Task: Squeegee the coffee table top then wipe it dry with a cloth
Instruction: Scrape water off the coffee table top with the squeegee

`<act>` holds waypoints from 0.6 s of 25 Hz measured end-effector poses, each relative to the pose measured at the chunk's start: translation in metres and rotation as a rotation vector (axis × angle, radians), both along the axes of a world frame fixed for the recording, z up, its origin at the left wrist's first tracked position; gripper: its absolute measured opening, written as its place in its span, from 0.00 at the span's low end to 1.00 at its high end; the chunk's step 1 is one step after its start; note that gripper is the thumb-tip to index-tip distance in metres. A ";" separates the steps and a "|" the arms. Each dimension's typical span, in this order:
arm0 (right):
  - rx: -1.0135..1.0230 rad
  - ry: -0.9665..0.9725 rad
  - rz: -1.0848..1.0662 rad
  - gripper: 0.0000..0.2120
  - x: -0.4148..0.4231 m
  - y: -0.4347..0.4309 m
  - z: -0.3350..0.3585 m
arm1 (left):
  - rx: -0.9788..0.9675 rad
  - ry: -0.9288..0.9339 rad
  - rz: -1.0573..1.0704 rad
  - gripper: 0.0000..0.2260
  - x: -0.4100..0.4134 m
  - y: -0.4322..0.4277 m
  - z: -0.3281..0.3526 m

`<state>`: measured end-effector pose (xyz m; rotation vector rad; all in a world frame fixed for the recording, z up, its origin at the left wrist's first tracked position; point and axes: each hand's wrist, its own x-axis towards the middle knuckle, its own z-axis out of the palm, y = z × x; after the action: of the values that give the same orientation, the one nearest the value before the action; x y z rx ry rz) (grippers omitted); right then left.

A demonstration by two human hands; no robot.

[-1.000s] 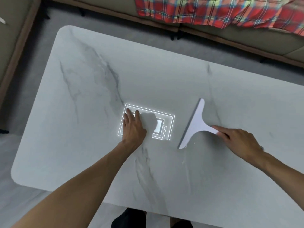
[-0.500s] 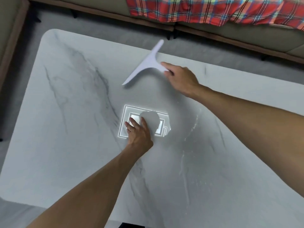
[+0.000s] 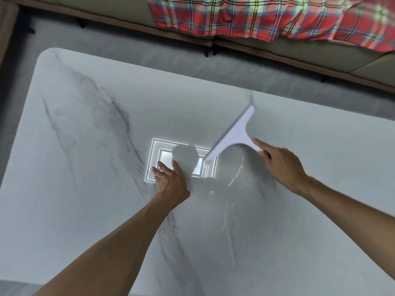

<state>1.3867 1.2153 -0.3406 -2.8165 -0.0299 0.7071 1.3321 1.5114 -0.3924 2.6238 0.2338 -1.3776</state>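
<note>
We press our left hand [image 3: 171,180] flat, fingers straight, on the coffee table top [image 3: 85,210] while our right hand [image 3: 282,167] grips the squeegee [image 3: 233,135] by its handle at mid-table, blade running near-left to far-right, bare marble stretching left to the rounded far corner.

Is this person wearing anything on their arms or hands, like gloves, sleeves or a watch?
No. The left forearm and right forearm are bare, with no sleeve in view. The left hand and right hand have no gloves, and no watch, bracelet or ring shows on either.
</note>
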 end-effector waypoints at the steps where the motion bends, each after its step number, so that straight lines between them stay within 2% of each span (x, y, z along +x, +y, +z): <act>1: -0.028 0.028 -0.052 0.20 -0.024 -0.020 0.010 | 0.002 0.007 -0.002 0.39 0.002 0.000 0.001; 5: -0.125 0.085 -0.101 0.20 -0.069 -0.056 0.041 | 0.007 0.023 -0.009 0.39 0.005 0.000 0.005; 9: 0.032 -0.110 -0.203 0.20 0.019 -0.025 0.024 | 0.014 0.030 -0.020 0.38 0.004 -0.001 0.005; 12: 0.113 -0.074 -0.345 0.22 0.091 0.009 0.004 | 0.013 0.015 -0.057 0.39 0.002 0.000 0.002; 15: 0.075 -0.017 -0.386 0.22 0.081 0.007 -0.008 | 0.010 0.008 -0.068 0.38 0.002 0.001 -0.001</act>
<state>1.4680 1.2221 -0.3488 -2.6409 0.4609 0.5761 1.3341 1.5126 -0.3930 2.6574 0.1543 -1.4120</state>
